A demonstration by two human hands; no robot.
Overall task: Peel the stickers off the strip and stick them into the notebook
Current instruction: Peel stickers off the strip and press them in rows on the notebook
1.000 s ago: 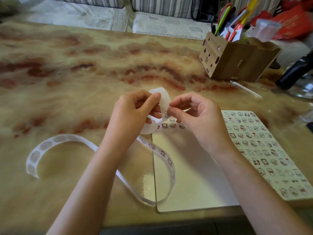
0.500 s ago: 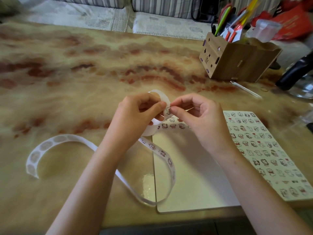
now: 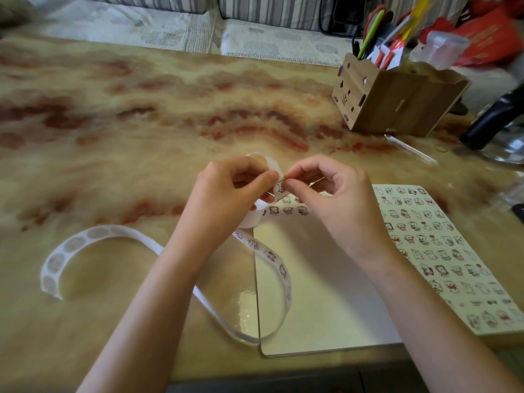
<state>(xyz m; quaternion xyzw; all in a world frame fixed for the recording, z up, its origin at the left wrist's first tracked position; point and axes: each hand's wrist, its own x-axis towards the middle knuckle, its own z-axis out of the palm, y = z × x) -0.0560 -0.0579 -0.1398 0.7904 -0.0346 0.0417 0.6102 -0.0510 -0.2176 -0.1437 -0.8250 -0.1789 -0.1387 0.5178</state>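
Note:
A long white sticker strip (image 3: 272,256) loops across the table, its emptied end curling away at the left. My left hand (image 3: 226,194) grips the strip above the open notebook (image 3: 312,279), bending it over the fingers. My right hand (image 3: 334,194) pinches a small cartoon sticker (image 3: 280,186) at the strip's bend, thumb and forefinger together. The notebook's left page is blank except for a row of stickers along its top; the right page (image 3: 442,251) is covered with several rows of stickers.
A wooden pen holder (image 3: 397,103) full of pens and scissors stands at the back right. A black handle over a metal object (image 3: 499,120) sits at the far right edge. The marbled table (image 3: 141,123) stretches left and back.
The strip's raised loop has been bent down lower over my left fingers, and my right fingertips have closed in on the sticker at the bend. Both hands stay in the same place.

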